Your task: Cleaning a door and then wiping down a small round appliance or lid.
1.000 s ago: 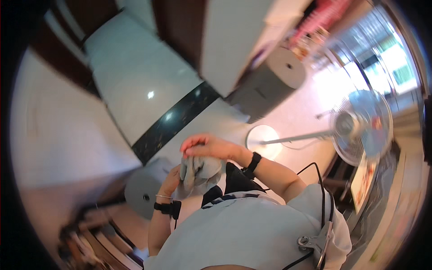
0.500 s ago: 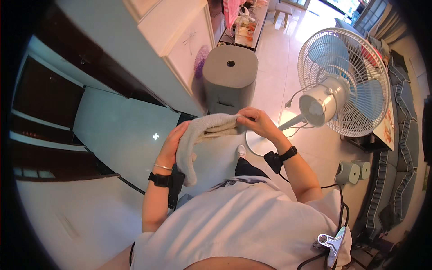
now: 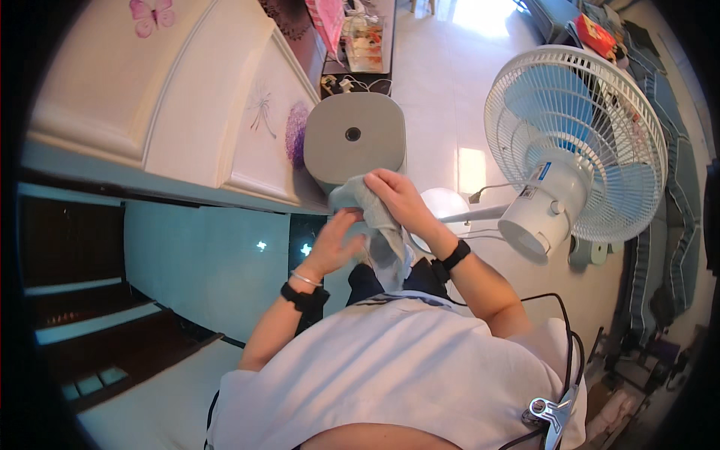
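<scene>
A limp grey cloth [image 3: 379, 214] hangs bunched in front of me, its lower end dangling above my legs. My right hand [image 3: 399, 199] is closed round its upper right part. On the cloth's left side, my left hand [image 3: 334, 244] is slightly blurred, thumb apart from the fingers; its fingertips meet the cloth's edge. Just beyond the cloth stands a tall grey rounded box [image 3: 355, 131] with a dark round spot on its top. Both wrists wear black bands, and a thin bangle circles the left one.
A white fan [image 3: 574, 150] with blue blades stands close on the right, its cord and round base [image 3: 444, 206] on the pale floor. Cream cabinet panels [image 3: 240, 112] rise at the left. Farther off are a cluttered low table [image 3: 365, 49] and a grey sofa [image 3: 645, 277].
The cloth has gone from stretched between both hands to hanging from my right hand. My left hand has moved right and spread its thumb. The view has shifted nearer the grey box and cabinet.
</scene>
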The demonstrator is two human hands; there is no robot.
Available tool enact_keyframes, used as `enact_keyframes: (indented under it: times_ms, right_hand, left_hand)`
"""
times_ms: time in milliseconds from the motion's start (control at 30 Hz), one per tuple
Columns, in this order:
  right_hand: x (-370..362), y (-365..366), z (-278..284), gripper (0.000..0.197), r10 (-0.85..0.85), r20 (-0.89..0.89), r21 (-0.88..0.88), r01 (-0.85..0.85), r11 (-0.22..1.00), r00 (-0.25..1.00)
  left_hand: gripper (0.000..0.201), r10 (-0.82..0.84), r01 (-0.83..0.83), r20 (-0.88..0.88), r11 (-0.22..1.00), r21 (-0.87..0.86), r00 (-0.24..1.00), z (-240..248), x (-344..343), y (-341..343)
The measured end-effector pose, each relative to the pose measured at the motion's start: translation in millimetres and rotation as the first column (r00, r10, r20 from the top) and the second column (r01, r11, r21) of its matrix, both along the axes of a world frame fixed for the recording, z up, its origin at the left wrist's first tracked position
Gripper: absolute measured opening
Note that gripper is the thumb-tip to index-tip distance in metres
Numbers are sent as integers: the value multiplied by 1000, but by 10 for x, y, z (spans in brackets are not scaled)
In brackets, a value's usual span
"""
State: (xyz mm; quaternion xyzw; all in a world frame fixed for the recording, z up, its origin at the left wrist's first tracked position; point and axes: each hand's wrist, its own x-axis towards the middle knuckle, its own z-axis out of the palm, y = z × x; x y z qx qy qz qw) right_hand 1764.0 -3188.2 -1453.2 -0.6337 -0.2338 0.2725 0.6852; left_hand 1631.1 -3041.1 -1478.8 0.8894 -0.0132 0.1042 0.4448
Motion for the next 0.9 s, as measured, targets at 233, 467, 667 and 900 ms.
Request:
enact_keyframes:
  times_ms: [233, 467, 667, 900]
  right_hand:
    - [106, 152, 236, 26, 107, -339, 75, -87, 993, 935]
    - [-186, 148, 148, 45, 25, 494, -209, 90, 974, 869]
    - [-212, -105, -217, 24, 32, 241, -372, 62, 926, 970]
    - [360, 26, -158, 24, -116, 258, -451, 226, 863, 959]
  left_hand:
    - [25, -86, 95, 42, 837, -540, 995, -477, 355, 150]
    - [15, -249, 128, -111, 772, -622, 962, 524, 596, 498]
    - [14, -497, 153, -383, 743, -652, 779, 1198, 533, 966]
    - [14, 110, -53, -296, 979, 195, 949, 858, 875, 1340]
